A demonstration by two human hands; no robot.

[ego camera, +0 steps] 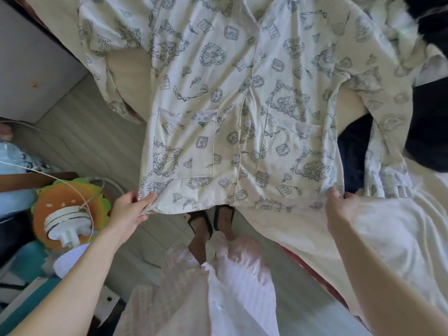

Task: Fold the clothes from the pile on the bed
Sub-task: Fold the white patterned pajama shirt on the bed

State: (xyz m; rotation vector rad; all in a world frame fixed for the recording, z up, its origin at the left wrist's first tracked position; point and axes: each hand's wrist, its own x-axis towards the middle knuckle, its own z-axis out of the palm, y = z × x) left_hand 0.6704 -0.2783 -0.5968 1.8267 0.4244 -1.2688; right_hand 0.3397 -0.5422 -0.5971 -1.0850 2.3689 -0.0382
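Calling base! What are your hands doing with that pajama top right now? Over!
Left hand and right hand each pinch a hem corner. Pajama top spread front-up, hem hanging off the bed. Dark clothes under its right side.

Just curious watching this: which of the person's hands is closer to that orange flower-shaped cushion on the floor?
Left. The left hand pinches the shirt hem corner just right of the orange cushion; the right hand grips the opposite hem corner, far across.

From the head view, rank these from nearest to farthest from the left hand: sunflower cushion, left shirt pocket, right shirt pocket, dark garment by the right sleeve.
From the left hand:
1. Left shirt pocket, just above it.
2. Sunflower cushion, off to its left on the floor side.
3. Right shirt pocket, across the button line.
4. Dark garment, farthest right on the bed.
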